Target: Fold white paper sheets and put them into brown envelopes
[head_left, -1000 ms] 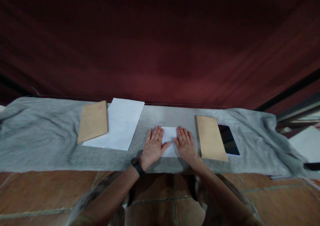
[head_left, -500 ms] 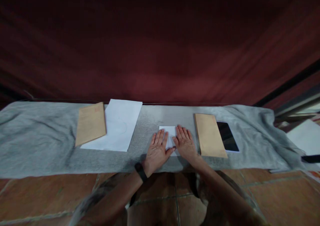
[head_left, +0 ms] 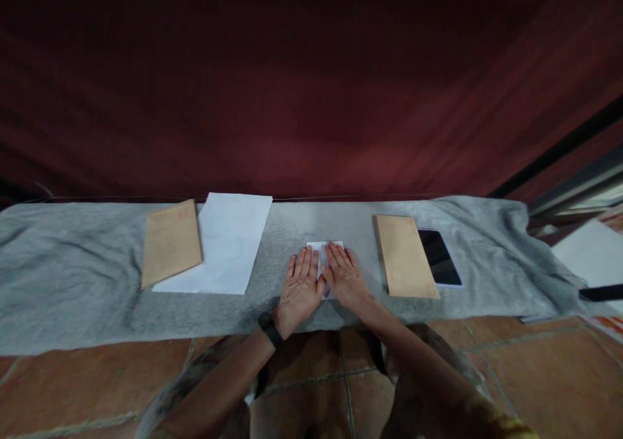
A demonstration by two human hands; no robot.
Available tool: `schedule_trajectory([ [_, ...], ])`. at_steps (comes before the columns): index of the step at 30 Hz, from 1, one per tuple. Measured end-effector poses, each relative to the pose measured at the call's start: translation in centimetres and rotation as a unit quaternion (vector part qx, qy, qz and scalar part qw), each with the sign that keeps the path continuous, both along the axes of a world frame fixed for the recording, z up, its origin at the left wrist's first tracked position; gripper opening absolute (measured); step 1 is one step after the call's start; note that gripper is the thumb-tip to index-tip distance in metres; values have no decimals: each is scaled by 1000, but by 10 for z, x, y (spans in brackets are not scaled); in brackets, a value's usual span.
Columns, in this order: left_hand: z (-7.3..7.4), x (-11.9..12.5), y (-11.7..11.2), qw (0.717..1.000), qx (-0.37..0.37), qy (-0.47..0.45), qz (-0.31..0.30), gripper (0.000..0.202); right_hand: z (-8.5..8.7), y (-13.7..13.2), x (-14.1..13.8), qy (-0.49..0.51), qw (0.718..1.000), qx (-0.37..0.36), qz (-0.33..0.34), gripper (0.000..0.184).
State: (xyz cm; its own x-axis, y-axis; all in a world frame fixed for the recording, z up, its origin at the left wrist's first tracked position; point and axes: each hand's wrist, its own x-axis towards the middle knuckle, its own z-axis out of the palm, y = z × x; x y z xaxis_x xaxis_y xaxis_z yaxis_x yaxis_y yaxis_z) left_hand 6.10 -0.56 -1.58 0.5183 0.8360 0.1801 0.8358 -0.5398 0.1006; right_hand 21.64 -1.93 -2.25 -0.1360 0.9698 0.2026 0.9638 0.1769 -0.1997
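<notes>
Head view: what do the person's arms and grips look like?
The left grip and right grip are bare, gloveless hands. A black wristband is on the left; none shows on the right. The forearms are bare; a blurred yellowish patch by the right one may be a sleeve.

Matt folded paper, matt paper envelope, napped cloth, smooth tablet
</notes>
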Motion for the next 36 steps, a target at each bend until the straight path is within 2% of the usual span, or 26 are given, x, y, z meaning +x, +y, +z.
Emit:
schedule_trajectory([
  [11,-2,7,16,999,-3,-4,32,58,-10,-4,-1,-25,999,18,-16,53],
  [18,0,6,17,999,-3,-8,33,61,-13,-10,6,-31,998,42,-42,58],
  [30,-1,4,17,1000,7,-6,22,74,-12,-21,23,-34,998,40,-35,60],
  [36,-3,4,17,1000,11,-6,21,71,-13,-30,28,-29,998,43,-25,61],
])
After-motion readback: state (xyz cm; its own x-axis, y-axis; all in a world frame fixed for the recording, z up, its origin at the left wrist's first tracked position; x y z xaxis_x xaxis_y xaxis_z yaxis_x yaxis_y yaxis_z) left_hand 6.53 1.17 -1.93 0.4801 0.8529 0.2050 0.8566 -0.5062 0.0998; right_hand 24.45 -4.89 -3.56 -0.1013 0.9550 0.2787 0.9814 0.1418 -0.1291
